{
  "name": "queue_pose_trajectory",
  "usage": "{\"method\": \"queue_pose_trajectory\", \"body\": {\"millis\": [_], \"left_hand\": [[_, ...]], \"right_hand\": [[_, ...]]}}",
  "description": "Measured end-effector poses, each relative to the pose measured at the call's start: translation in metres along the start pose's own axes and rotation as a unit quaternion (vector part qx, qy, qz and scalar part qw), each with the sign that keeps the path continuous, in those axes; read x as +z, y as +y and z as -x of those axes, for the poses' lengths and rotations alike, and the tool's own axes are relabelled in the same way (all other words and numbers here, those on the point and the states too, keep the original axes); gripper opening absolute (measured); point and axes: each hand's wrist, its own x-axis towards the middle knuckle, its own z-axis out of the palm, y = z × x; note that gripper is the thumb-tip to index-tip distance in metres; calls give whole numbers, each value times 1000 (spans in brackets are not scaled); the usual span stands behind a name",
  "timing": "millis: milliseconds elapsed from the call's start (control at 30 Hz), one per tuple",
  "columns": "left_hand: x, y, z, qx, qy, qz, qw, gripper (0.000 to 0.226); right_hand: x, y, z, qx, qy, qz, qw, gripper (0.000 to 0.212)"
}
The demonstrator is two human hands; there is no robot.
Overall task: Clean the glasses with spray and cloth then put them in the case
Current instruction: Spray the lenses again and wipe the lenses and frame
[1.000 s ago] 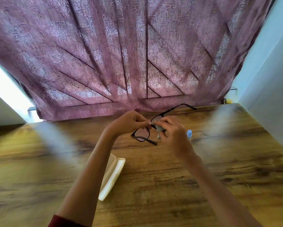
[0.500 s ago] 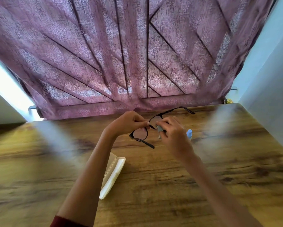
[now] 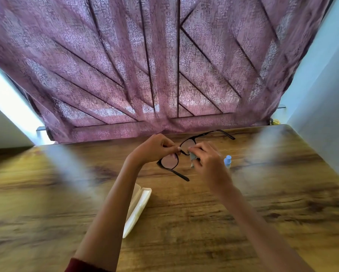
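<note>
Black-framed glasses [image 3: 169, 162] with both arms unfolded are held above the wooden table [image 3: 204, 222]. My left hand [image 3: 155, 148] pinches the frame near the bridge. My right hand [image 3: 208, 161] presses a small pale blue-grey cloth [image 3: 192, 157] against the right lens; most of the cloth is hidden under the fingers. A small spray bottle with a light blue cap [image 3: 227, 160] stands on the table just right of my right hand. The white glasses case [image 3: 138, 207] lies open on the table below my left forearm, partly covered by it.
A purple patterned curtain [image 3: 164, 65] hangs along the table's far edge, with a dark window frame behind it. A pale wall [image 3: 325, 114] runs close along the table's right side. Bright light comes in at the far left.
The glasses and both hands have stayed in nearly the same place. My right fingers with the cloth have shifted slightly on the lens. The view has tilted a little.
</note>
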Motion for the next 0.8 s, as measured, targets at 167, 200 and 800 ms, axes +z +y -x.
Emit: {"method": "queue_pose_trajectory", "body": {"millis": [167,200,800], "left_hand": [[5,4,-3,1,-12,-12,1000,18],[5,5,-2,5,-13,-13,1000,17],[7,-5,1,-8,-11,16,1000,18]], "right_hand": [[0,-6,-5,-14,1,-10,1000,34],[0,-6,-8,-17,0,-16,1000,34],[-7,1,1,-19,-28,17,999,33]]}}
